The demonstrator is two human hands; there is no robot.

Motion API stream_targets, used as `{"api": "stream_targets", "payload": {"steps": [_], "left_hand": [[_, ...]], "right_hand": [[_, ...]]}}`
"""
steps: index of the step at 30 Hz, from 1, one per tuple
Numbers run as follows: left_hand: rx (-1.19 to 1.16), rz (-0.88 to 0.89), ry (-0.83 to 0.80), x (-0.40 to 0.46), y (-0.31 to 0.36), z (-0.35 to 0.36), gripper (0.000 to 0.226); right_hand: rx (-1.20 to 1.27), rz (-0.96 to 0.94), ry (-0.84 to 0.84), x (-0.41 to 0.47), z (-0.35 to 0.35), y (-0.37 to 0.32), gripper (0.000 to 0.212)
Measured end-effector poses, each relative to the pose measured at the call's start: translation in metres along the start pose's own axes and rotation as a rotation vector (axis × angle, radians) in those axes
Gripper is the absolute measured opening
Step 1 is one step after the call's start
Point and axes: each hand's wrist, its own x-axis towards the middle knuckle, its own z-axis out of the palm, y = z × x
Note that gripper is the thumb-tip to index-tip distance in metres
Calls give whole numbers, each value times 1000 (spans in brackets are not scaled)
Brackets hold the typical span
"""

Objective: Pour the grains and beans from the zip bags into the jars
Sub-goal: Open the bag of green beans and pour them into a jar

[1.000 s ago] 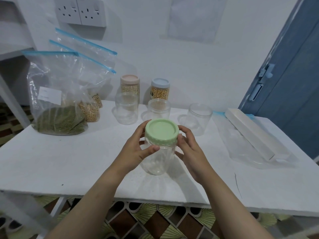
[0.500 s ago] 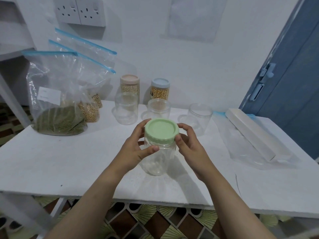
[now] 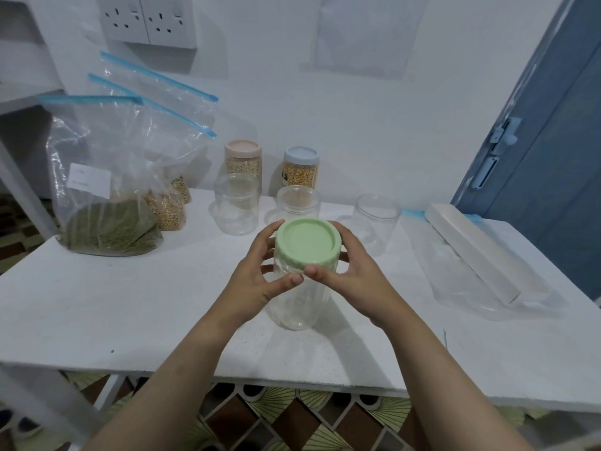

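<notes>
A white table (image 3: 97, 304) with open surface across its front left, between the near edge and a bag of green grains (image 3: 107, 203) standing at the back left. Two more bags (image 3: 169, 203) lean behind it against the wall, closing that corner. Both hands (image 3: 257, 281) (image 3: 357, 281) grip a lidded jar (image 3: 299, 288) at the centre. Just behind it, three open jars (image 3: 235, 208) (image 3: 299, 203) (image 3: 377, 219) stand in a row, with two filled jars (image 3: 243, 159) (image 3: 300, 167) behind them at the wall. On the right, a flat empty bag (image 3: 461, 275) with a white box (image 3: 474, 252) on it covers the surface. Bare table lies along the front edge.
</notes>
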Motion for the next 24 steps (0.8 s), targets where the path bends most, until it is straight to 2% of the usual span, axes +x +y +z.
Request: {"api": "stream_targets", "payload": {"steps": [3,7,9,11,13,14,18,20,24], "left_hand": [[-8,1,10,2,1,3,85],[8,-4,99,3,-4,18,80],[24,2,176,4,-4,30,81],[43,3,245,6,-4,42,83],[52,-11,300,9,-4,53,85],[55,-21,321,10,-4,57,87],[65,-32,380,18,-4,72,85],[68,-34,400,20,-3,76,84],[79,-53,427,23,-3,82,83]], "right_hand": [[-4,-36,50,3,-7,4,68],[41,-15,261,2,-24,19,78],[43,22,372,-4,-36,32,74],[15,85,414,-11,-49,51,62],[-80,162,379,-16,-60,74,53],[-141,197,355,-18,-65,87,56],[-352,344,281,-19,-72,125,89],[-474,395,243,-17,-69,131,97],[-632,454,181,-13,-64,136,89]]}}
